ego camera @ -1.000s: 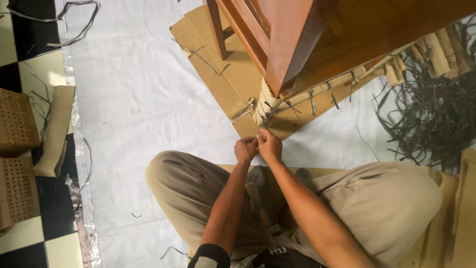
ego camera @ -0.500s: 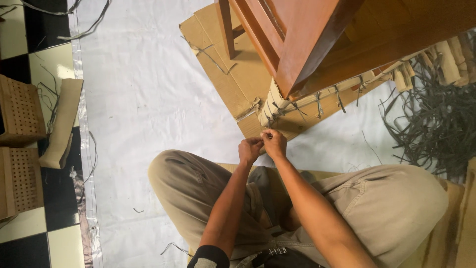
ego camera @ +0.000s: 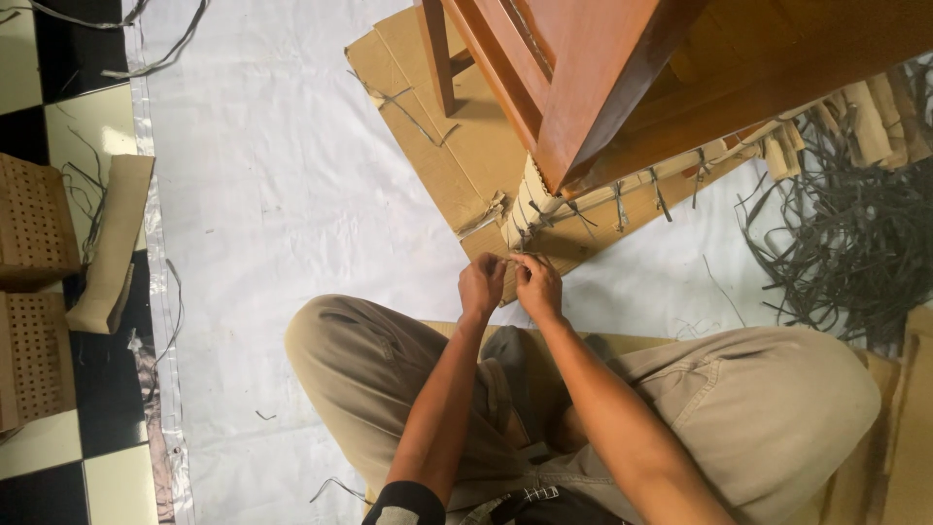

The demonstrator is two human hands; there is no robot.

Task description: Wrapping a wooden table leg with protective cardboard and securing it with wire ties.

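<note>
Here, both hands point(ego camera: 508, 284) pinching strap point(ego camera: 512, 255)

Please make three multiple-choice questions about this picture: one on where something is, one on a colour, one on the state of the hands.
1. Where is the pile of dark strips?
A. on the white sheet, at the picture's right
B. on the person's lap
C. on the checkered floor at the left

2. What colour are the person's trousers?
A. blue
B. khaki
C. black

3. What are the two hands doing?
A. resting flat on the knees
B. pinching a thin strip together at the cardboard-wrapped furniture corner
C. holding scissors

Answers: 1 A, the heap lies right of the wooden furniture. 2 B, both bent legs are khaki. 3 B, the left hand and right hand meet, fingers closed, by the cardboard wrap.
</note>
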